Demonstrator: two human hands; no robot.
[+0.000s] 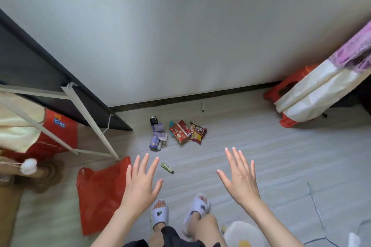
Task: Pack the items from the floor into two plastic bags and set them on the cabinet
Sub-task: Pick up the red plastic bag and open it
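Note:
My left hand point(140, 182) and my right hand point(240, 176) are both held out over the floor with fingers spread and nothing in them. A flat red plastic bag point(98, 194) lies on the floor just left of my left hand. Farther ahead lie two red snack packets point(187, 132), a blue can point(154, 142) with purple and white small packs point(158, 129), and a dark jar point(154, 120). A small green tube point(167, 167) lies alone between my hands and that pile.
A white metal rack point(88, 114) with a red bag point(58, 134) under it stands at the left beside a dark cabinet point(30, 62). An orange stool point(289, 90) under a draped cloth is at the right. My slippered feet point(178, 210) are below. A cable point(317, 210) runs at the lower right.

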